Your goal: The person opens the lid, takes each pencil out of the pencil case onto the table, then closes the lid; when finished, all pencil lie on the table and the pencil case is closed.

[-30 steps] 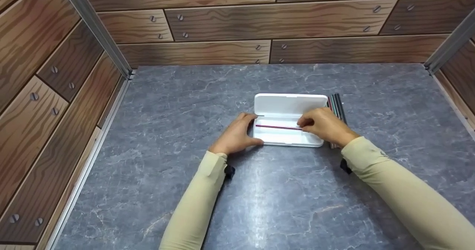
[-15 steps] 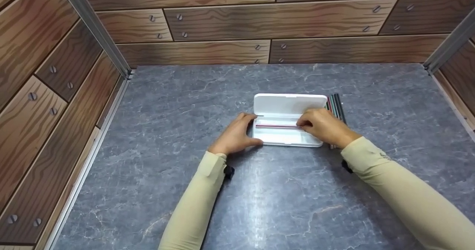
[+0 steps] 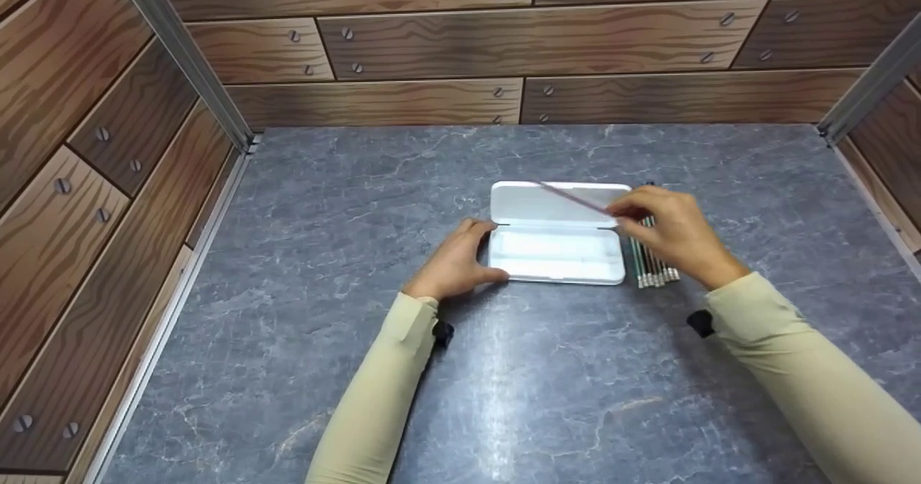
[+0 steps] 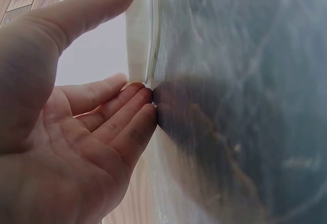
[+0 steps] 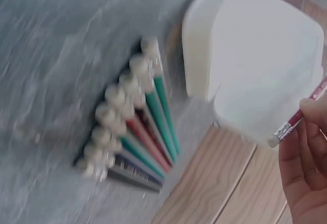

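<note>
A white pencil case (image 3: pixel 557 270) lies on the table with its lid (image 3: pixel 532 207) raised at the back. My left hand (image 3: pixel 453 262) rests at the case's left end, thumb at the front corner and fingers toward the hinge; the left wrist view shows these fingers mostly straight. Between thumb and fingertips, my right hand (image 3: pixel 673 232) pinches a dark red pencil (image 5: pixel 296 119) near its eraser end. That pencil is up in the air, slanting across the lid in the head view. The case's lower tray shows no pencil inside.
Right beside the case lies a row of several pencils (image 3: pixel 651 272), green, red and dark, their white eraser ends toward the person. My right hand partly covers them in the head view. Wood-patterned panels (image 3: pixel 424 45) wall the grey marbled table (image 3: pixel 345 182) at back and sides.
The red pencil lay low across the case's tray in my right hand; now that hand has lifted it up and moved right and back. My left hand has stayed at the case.
</note>
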Motion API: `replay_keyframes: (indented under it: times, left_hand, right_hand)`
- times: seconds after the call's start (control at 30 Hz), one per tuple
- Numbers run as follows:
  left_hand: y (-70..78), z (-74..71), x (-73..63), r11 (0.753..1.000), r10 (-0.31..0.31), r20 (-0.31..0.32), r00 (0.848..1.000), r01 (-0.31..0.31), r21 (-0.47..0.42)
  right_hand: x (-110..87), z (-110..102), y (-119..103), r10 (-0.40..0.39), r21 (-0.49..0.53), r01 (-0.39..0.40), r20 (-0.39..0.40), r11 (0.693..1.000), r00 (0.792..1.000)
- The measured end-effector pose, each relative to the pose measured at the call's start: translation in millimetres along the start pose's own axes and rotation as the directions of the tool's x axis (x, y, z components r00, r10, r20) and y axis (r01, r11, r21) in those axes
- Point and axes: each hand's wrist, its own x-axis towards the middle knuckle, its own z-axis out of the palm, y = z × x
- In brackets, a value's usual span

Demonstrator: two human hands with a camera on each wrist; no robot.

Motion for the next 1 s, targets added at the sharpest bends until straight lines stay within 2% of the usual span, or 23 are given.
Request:
replay_keyframes:
  times: [0.1, 0.17, 0.23, 0.4, 0.53, 0.7, 0.8, 0.83, 0.93, 1.0]
  left_hand:
    - [3.7, -1.3, -2.4, 1.000, -0.002, 0.004, 1.000, 0.002, -0.013]
    - [13.8, -7.0, -7.9, 1.000, -0.010, 0.011, 1.000, 0.011, -0.027]
    - [24.3, -13.9, -13.7, 0.999, -0.025, 0.025, 0.999, 0.026, -0.048]
    - [30.2, -16.6, -15.5, 0.998, -0.039, 0.029, 0.999, 0.040, -0.038]
    - [30.9, -17.1, -16.1, 0.998, -0.041, 0.035, 0.999, 0.043, -0.035]
    - [29.9, -18.4, -15.1, 0.998, -0.031, 0.037, 0.999, 0.033, -0.045]
    - [24.8, -16.9, -12.7, 1.000, -0.008, 0.020, 1.000, 0.009, -0.029]
    - [15.5, -12.6, -8.9, 1.000, 0.007, 0.011, 1.000, -0.007, -0.015]
    - [14.7, -11.9, -9.3, 1.000, 0.010, 0.014, 1.000, -0.010, -0.015]
    - [19.1, -13.8, -11.3, 1.000, -0.006, 0.028, 1.000, 0.006, -0.028]
  right_hand:
    - [-6.0, -10, 6, 0.074, 0.000, -0.074, -0.069, 0.997, 0.995]
    - [-10.9, -15, 12, 0.145, 0.005, -0.146, -0.110, 0.989, 0.983]
    - [-16.9, -19, 18, 0.221, 0.001, -0.223, -0.139, 0.975, 0.965]
    - [-36.6, -24, 39, 0.403, -0.076, -0.420, -0.170, 0.904, 0.899]
    - [-52.6, -25, 52, 0.501, -0.140, -0.514, -0.120, 0.846, 0.857]
    - [-61.6, -27, 57, 0.578, -0.168, -0.572, -0.014, 0.803, 0.816]
    - [-59.7, -28, 55, 0.613, -0.173, -0.598, 0.042, 0.782, 0.789]
    - [-58.7, -28, 54, 0.621, -0.175, -0.605, 0.057, 0.777, 0.782]
    - [-56.1, -27, 52, 0.631, -0.178, -0.611, 0.091, 0.771, 0.770]
    - [-55.1, -26, 52, 0.623, -0.179, -0.602, 0.099, 0.778, 0.776]
